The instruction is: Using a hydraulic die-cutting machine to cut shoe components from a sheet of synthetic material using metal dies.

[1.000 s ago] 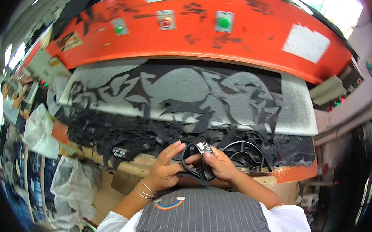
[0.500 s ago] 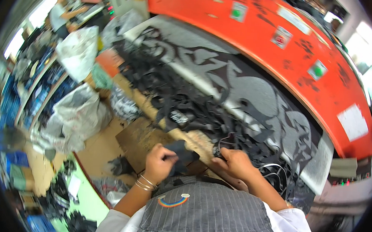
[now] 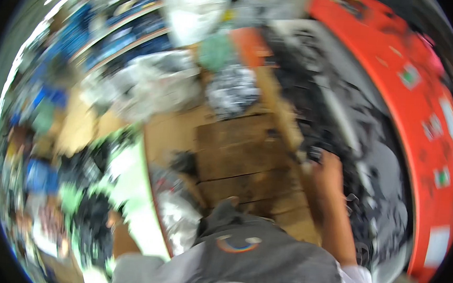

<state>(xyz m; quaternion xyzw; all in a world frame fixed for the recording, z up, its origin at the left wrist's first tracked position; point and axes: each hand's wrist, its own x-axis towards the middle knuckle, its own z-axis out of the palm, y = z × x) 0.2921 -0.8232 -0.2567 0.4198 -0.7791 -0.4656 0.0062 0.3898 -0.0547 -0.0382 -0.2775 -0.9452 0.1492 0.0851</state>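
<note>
My right hand point(image 3: 328, 167) is at the near edge of the machine bed, its fingers curled round a small dark bundle point(image 3: 315, 154) with pale marks. Blur keeps me from telling what the bundle is. Beside it lies a long heap of black cut scraps point(image 3: 313, 103). My left arm reaches out to the left, over a pale green table point(image 3: 150, 215). There my left hand point(image 3: 113, 220), smeared and partly hidden, is next to a pile of black pieces point(image 3: 92, 224); its fingers cannot be made out.
A long red machine point(image 3: 383, 73) runs along the right, over a bed with grey-and-black cut sheet point(image 3: 387, 168). Flattened brown cardboard point(image 3: 242, 148) covers the floor before me. White plastic sacks point(image 3: 159, 84) and shelves of blue goods point(image 3: 118, 39) stand at the far left.
The view has swung left. My left hand, which held a dark flat piece in front of me, is now out over the green table. My right hand stays beside the scraps.
</note>
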